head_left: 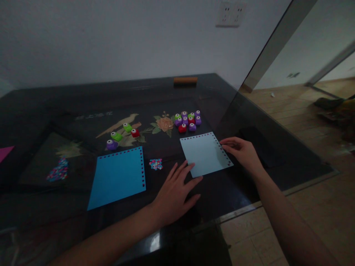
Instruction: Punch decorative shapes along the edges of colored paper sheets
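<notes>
A pale blue sheet of paper (203,153) lies on the dark table, with small punched holes along its top and right edges. My left hand (173,195) rests palm down with fingers spread, fingertips on the sheet's lower left corner. At the right edge of the sheet, my right hand (244,153) has thumb and fingers pinched together on the paper. A brighter blue sheet (119,177), also with holes along its top and right edges, lies to the left. Between the two sheets sits a small pile of coloured paper bits (156,164).
Several paper punches (185,120) in purple, green and red stand behind the pale sheet. More punches (116,136) stand behind the bright blue sheet. Another confetti pile (58,170) and a pink sheet (5,152) are at left. A brown roll (185,80) lies by the wall.
</notes>
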The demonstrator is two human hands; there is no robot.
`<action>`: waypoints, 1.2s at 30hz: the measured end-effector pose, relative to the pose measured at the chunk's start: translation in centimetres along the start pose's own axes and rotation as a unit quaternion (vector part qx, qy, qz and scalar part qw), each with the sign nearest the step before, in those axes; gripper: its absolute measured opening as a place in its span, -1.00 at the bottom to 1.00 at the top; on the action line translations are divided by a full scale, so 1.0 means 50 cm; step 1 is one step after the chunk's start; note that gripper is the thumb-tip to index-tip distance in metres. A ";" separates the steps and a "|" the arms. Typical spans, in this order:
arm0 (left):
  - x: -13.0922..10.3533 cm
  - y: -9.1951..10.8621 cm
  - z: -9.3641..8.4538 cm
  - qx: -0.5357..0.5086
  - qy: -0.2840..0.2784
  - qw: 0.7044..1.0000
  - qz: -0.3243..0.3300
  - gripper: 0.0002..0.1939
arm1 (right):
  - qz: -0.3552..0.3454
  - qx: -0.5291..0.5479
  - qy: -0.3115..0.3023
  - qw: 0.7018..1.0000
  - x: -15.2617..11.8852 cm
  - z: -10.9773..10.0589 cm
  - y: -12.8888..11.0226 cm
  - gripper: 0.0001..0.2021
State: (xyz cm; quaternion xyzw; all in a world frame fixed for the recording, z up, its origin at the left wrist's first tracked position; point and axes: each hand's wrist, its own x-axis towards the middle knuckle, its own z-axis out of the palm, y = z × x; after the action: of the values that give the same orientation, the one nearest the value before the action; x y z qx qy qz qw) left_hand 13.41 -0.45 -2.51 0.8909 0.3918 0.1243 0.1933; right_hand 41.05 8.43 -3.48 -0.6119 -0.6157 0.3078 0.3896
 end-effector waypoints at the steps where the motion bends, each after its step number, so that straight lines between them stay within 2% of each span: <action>1: 0.000 0.000 0.001 0.002 0.002 1.000 0.001 -0.52 | 0.001 0.001 0.000 1.000 0.000 0.000 0.000 -0.78; 9: 0.000 -0.001 0.003 0.005 0.007 1.000 0.007 -0.52 | 0.000 0.014 -0.001 1.000 0.002 0.000 0.002 -0.74; 15: -0.001 -0.001 -0.003 -0.031 0.009 0.999 -0.004 -0.54 | 0.010 0.002 0.013 1.000 0.001 -0.003 -0.001 -0.74; 18: 0.001 0.003 -0.018 -0.060 0.015 0.998 -0.012 -0.55 | 0.010 0.009 0.020 1.000 0.002 -0.004 0.000 -0.75; 22: -0.001 0.013 -0.053 -0.097 0.055 0.994 -0.008 -0.65 | 0.020 0.028 0.028 0.999 0.004 -0.007 0.005 -0.76; 25: -0.013 0.001 -0.084 -0.130 0.079 0.988 -0.008 -0.70 | 0.023 0.048 0.033 0.998 0.007 -0.008 0.012 -0.75; 28: -0.043 -0.053 -0.118 -0.129 0.104 0.986 -0.026 -0.72 | 0.030 0.066 0.042 0.996 0.009 -0.007 0.018 -0.73; 32: -0.112 -0.178 -0.164 -0.049 0.191 0.974 -0.107 -0.73 | 0.038 0.071 0.058 0.995 0.009 -0.002 0.009 -0.67; 36: -0.181 -0.290 -0.195 0.019 0.240 0.955 -0.171 -0.70 | 0.017 0.048 0.068 0.996 0.008 0.005 -0.029 -0.65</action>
State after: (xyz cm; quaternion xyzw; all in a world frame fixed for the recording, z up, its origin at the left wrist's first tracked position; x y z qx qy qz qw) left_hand -5.65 4.19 -0.84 0.7577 0.5757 0.2922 0.0952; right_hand 40.11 8.76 -2.34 -0.6221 -0.5620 0.3013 0.4543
